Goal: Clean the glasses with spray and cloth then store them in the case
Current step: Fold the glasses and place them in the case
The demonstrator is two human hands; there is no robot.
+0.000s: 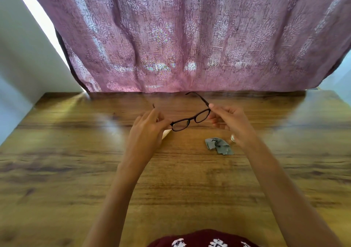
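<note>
Dark-framed glasses (190, 120) with both temples unfolded hang in the air above the wooden table (76, 151). My left hand (148, 130) pinches the frame's left end. My right hand (228, 123) pinches the right hinge. A crumpled grey cleaning cloth (218, 146) lies on the table below the right hand. A small clear object with a shiny cap (233, 138), perhaps the spray bottle, peeks out behind my right wrist. A pale object (167, 133) shows under my left hand, mostly hidden.
A pink patterned curtain (190, 37) hangs along the table's far edge. A white wall (19, 56) stands at the left. My dark red patterned clothing (205, 239) shows at the bottom.
</note>
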